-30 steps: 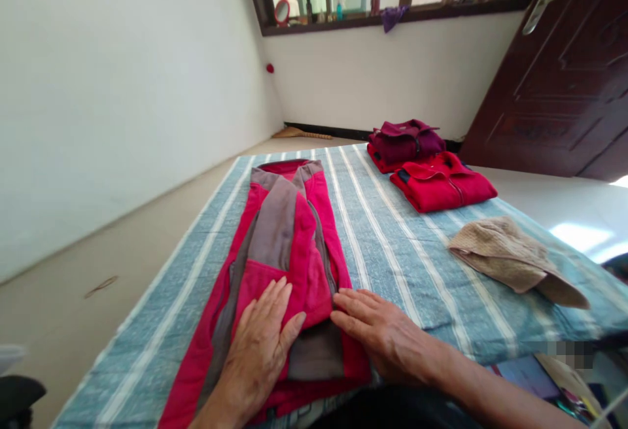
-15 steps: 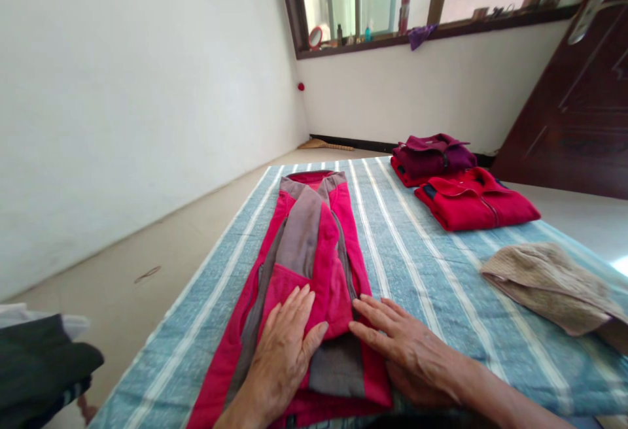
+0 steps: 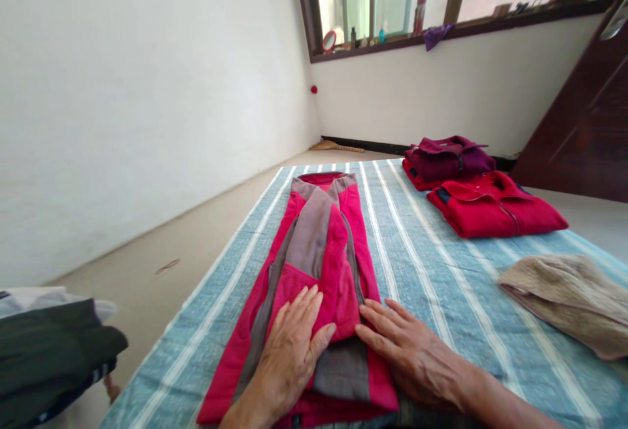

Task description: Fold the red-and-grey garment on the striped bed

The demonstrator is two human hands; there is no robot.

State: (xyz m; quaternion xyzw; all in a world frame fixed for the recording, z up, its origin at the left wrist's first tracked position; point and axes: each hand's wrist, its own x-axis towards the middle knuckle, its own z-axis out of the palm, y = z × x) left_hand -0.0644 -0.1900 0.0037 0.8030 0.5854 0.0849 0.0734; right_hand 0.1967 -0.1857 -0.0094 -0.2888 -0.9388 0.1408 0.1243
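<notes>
Blue striped cloth (image 3: 471,324), pink-grey jacket (image 3: 336,272), red garments (image 3: 495,210), beige cap (image 3: 572,295)

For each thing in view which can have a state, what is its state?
Pink-and-grey jacket: folded into a long strip.
Left hand: open, palm down on the jacket.
Right hand: open, touching the jacket's edge.
Red jacket: folded, collar on top.
Purple jacket: folded, stacked on red garment.
Beige cloth: bunched up.
Striped sheet: spread out.
Purple cloth: draped over windowsill.

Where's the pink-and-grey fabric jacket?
The jacket is lower middle in the head view, on the blue striped cloth, touched by the left hand and right hand.
</notes>
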